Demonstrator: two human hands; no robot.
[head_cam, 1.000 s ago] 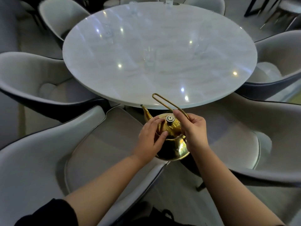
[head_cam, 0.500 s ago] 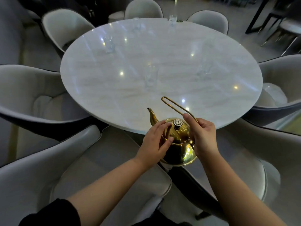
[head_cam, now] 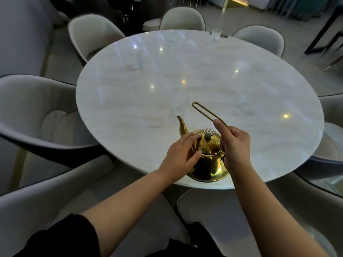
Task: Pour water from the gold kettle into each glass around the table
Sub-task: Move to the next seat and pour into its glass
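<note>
Pale cushioned chairs (head_cam: 181,18) in ring, dark outer shells; black-legged furniture (head_cam: 323,31) far right; grey floor (head_cam: 297,34) beyond.

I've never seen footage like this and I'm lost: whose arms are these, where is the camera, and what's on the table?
There is no machine here. A person wears one wide-angle camera on the head, looking down at their own arms, so there is only this one view. The right hand has its grip on the wire handle of a gold kettle at the near edge of a round white table. The left hand rests with straight fingers on the kettle's top. I cannot tell whether the kettle sits on the table or hangs just above it. Faint, blurred clear glasses stand on the table; the nearest glass is just beyond the spout. Pale chairs ring the table.
</note>
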